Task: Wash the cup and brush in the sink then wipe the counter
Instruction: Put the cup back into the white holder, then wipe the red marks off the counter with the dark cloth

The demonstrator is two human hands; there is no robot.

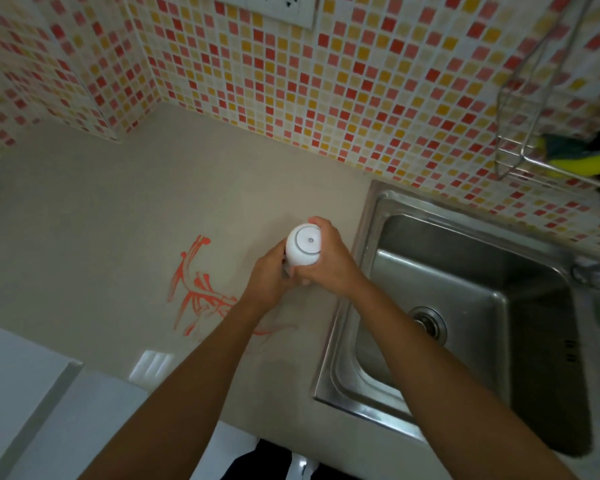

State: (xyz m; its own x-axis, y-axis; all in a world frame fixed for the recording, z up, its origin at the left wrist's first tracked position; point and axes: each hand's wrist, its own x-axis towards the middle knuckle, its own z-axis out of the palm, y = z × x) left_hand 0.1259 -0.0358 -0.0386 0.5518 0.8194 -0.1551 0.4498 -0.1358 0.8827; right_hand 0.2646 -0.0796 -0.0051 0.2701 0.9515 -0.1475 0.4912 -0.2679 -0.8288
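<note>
The light was dim and even, with a warm cast. A small bright patch of reflected light lay on the desk near the bottom. The steel sink carried soft glare along its rim and walls. Wide-angle distortion bent the tiled wall, and the wire rack at the right edge was blurred.

- Mosaic tile wall, red, orange and cream, meeting in a corner at left.
- White socket plate high on it.
- Wire rack at right, holding a yellow-green sponge.
- Dim, even light.
</note>
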